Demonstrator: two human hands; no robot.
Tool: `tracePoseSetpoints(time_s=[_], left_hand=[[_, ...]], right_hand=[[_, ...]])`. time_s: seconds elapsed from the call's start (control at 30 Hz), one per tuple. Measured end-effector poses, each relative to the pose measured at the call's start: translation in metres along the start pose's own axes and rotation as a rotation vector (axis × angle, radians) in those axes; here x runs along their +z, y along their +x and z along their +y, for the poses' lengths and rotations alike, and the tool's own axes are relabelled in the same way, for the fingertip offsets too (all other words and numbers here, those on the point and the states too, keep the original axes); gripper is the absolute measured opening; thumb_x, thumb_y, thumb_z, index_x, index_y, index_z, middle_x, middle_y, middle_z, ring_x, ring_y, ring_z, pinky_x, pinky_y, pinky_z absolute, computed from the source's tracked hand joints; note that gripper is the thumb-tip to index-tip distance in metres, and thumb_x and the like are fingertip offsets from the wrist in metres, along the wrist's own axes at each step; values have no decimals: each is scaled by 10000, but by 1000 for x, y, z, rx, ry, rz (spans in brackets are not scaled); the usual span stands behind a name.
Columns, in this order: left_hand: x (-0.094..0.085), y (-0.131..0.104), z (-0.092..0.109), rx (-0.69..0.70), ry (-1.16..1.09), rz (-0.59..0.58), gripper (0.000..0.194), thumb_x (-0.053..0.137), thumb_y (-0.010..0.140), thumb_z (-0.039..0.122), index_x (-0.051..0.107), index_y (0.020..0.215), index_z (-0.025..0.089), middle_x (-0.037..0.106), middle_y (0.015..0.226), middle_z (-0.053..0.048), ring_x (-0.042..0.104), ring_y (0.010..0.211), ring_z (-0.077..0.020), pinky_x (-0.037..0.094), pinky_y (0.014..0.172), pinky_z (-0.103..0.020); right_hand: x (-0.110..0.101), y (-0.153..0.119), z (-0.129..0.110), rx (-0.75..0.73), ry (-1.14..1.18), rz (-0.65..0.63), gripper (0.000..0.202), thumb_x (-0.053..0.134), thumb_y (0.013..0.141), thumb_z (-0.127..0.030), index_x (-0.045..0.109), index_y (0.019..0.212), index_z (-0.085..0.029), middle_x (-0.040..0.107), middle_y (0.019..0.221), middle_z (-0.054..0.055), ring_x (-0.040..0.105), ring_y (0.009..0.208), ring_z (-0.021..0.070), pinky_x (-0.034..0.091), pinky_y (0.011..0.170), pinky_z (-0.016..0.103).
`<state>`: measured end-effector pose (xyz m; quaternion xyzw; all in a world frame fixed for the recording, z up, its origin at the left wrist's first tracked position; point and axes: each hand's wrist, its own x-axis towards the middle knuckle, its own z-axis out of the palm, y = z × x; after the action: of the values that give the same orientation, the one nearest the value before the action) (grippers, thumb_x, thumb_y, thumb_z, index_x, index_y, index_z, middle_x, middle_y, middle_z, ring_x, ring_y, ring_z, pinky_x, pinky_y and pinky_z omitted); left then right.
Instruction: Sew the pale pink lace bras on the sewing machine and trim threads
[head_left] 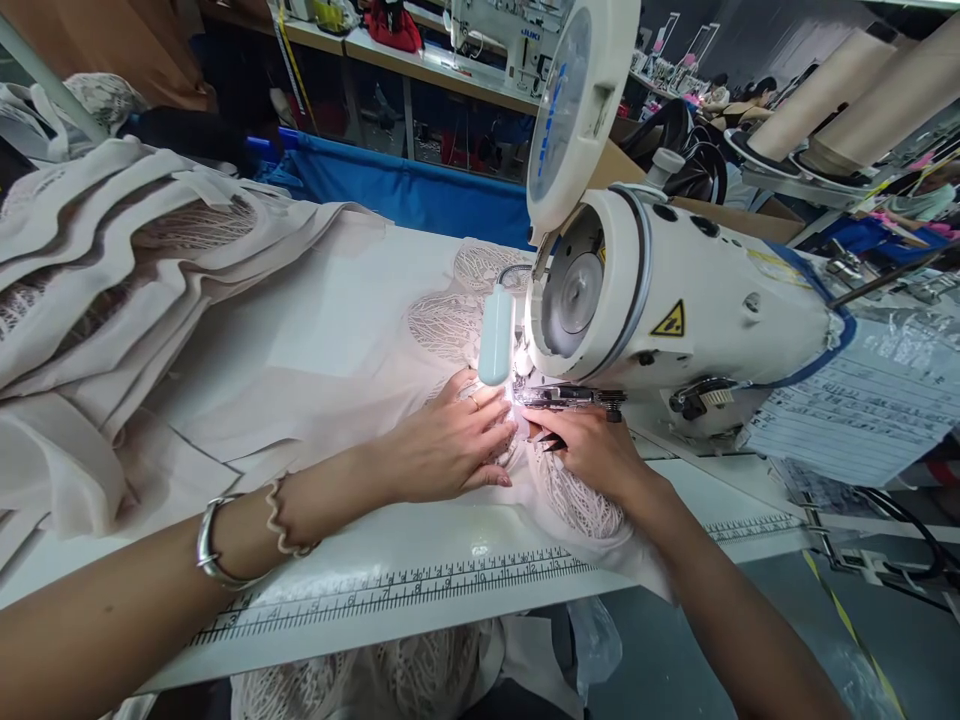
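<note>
My left hand lies flat on the pale pink lace fabric, fingers spread, just left of the needle area. A ring, a metal bangle and a wavy band are on that arm. On the other side, my right hand is curled close to the presser foot, its index finger reaching towards the lit needle. A small dark pointed tool, perhaps thread snips, pokes out from under its fingers. Bunched lace lies below this hand. The white sewing machine stands over the fabric, and its lamp hides part of the stitching spot.
Layered pale fabric pieces are piled at left. A printed ruler runs along the table's front edge. Behind the table hangs a blue cloth. Thread cones and a written sheet are at right. More lace hangs below.
</note>
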<state>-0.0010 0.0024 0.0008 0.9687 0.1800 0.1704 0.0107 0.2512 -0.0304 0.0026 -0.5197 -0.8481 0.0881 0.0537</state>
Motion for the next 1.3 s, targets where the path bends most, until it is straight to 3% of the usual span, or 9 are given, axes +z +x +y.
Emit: tracePoseSetpoints(time_s=[0.2,0.37,0.5,0.57,0.63,0.7,0.8,0.93,1.3], left_hand=[[1,-1,-1,16,-18,-13,642,222,1063,595,607,1255,118,680,1226,-167,547,1253,-345,233,1093,-546],[1,0,-2,-15,-32,-9,531,313,1066,550,614,1254,155,690,1197,-161,595,1159,-337,302,1020,-532],[3,2,3,-40,37,2,511,324,1069,526,625,1217,141,664,1248,-177,562,1194,-348,295,1030,-542],[6,2,6,-40,60,29,543,285,1075,531,622,1209,126,648,1275,-184,546,1217,-342,264,1067,-541],[8,1,8,-33,42,43,559,257,1079,528,623,1194,122,664,1230,-174,575,1161,-317,256,1080,-523],[11,0,8,-32,-5,47,552,253,1082,518,618,1202,122,692,1132,-147,613,1056,-290,256,1080,-514],[13,-2,7,-32,-46,63,503,291,1080,498,618,1217,142,707,1043,-113,626,1003,-281,242,1088,-524],[11,-2,6,-14,-24,58,458,354,1069,492,659,1149,161,697,1125,-126,603,1095,-300,235,1086,-525],[5,0,2,-50,-45,42,438,399,1055,502,620,1230,167,696,1179,-135,582,1171,-347,248,1074,-577]], right_hand=[[-1,0,2,-43,-43,-24,562,430,887,-23,682,1319,-279,785,1035,28,677,953,192,474,881,300],[-8,0,-1,6,-148,-24,532,404,940,-59,669,1328,-307,777,980,17,666,907,189,446,763,287],[-14,-13,-8,90,-305,83,256,563,961,-302,728,1146,-240,779,909,49,667,819,222,383,674,304],[-13,-22,-12,116,-344,99,264,636,911,-379,727,1082,-200,760,782,47,641,703,219,338,612,305],[-9,-30,-14,113,-356,110,258,608,890,-245,718,1115,-182,721,676,20,599,615,198,301,576,305],[-5,-36,-14,51,-345,148,423,517,840,-72,705,1199,-194,706,665,0,575,599,171,306,587,298],[-2,-39,-11,-113,-317,194,637,430,775,32,705,1265,-270,669,654,-25,530,599,139,329,627,274],[-3,-36,-9,-198,-329,225,650,411,784,47,748,1220,-297,595,587,-26,455,558,137,309,606,280],[-7,-20,-11,-92,-291,169,561,458,847,-23,748,1224,-320,651,630,-17,516,609,138,274,571,297]])
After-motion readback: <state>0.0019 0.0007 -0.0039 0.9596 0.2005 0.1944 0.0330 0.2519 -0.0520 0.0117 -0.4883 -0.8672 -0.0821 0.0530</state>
